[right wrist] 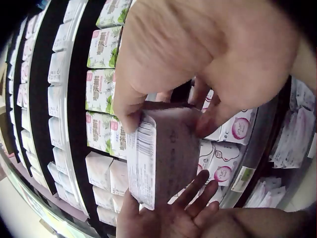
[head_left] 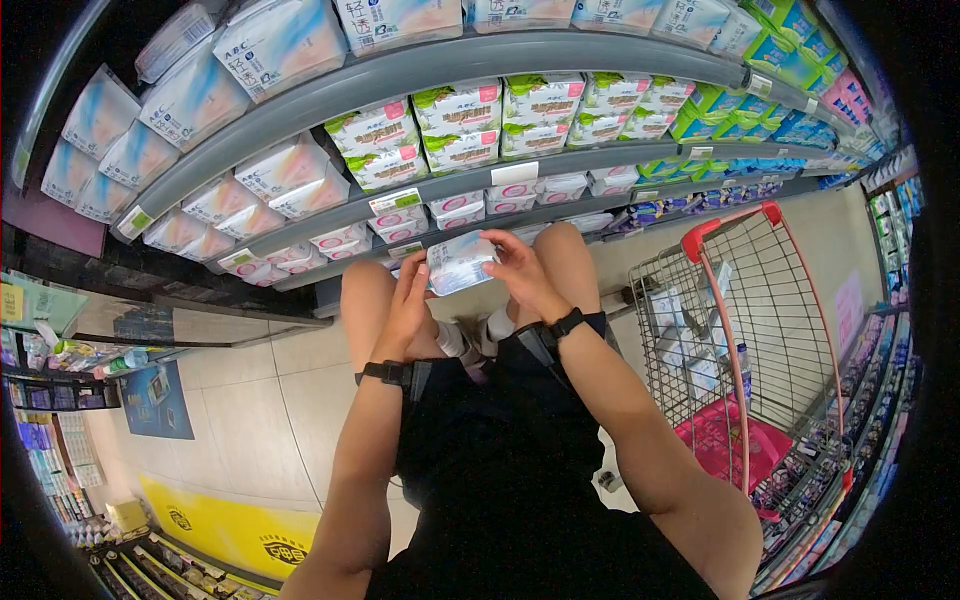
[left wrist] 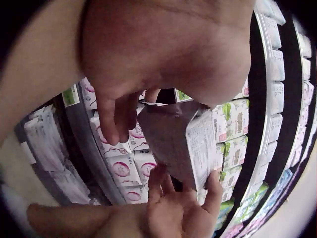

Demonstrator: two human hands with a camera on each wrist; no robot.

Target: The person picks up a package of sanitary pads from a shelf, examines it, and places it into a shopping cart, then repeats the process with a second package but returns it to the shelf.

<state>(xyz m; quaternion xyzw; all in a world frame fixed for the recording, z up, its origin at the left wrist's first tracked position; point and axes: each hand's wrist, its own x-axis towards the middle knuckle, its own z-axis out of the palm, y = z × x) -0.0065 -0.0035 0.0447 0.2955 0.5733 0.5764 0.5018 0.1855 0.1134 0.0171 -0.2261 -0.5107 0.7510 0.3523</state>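
A small white-and-pale-blue pack of sanitary pads [head_left: 458, 268] is held up between both hands, over the knees and in front of the lower shelves. My right hand [head_left: 525, 278] grips it at one end, thumb on one face and fingers round the other side. At the opposite end, my left hand [head_left: 402, 308] supports it with the thumb against its edge; the other fingers stretch out fairly straight, spread beside the pack [right wrist: 171, 153]. Printed text and a barcode show on its narrow side in the right wrist view. The left thumb is hidden in the left wrist view.
Shelves [head_left: 560, 50] packed with similar packs curve across the front. On the right stands a wire shopping cart [head_left: 800, 330] with red handles and several boxes inside. Pale floor tiles [head_left: 240, 375] lie to the left, with a yellow floor sticker [head_left: 220, 525] behind.
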